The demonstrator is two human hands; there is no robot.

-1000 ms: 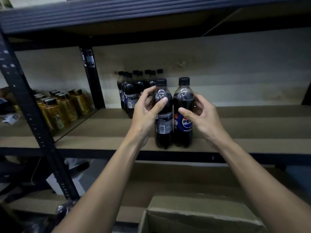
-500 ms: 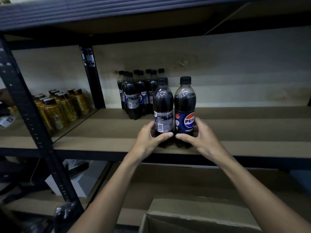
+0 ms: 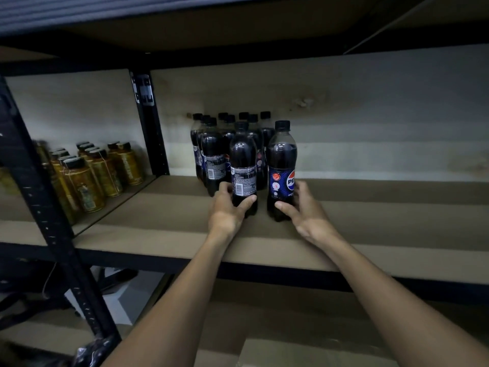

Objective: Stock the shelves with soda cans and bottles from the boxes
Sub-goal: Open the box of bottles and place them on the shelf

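Two dark cola bottles stand upright on the wooden shelf. My left hand grips the base of the left bottle, whose barcode label faces me. My right hand grips the base of the right bottle, which shows a Pepsi logo. Both bottles stand just in front of a cluster of several matching cola bottles at the back left of this bay. A small gap separates the two held bottles.
Several amber bottles with black caps fill the neighbouring bay on the left, beyond a black upright. A front black post stands at left. The flap of a cardboard box lies below my arms. Another shelf hangs overhead.
Both hands slid down from the bottles' middles to their bases and pushed the two bottles from the shelf's front edge back toward the cluster.
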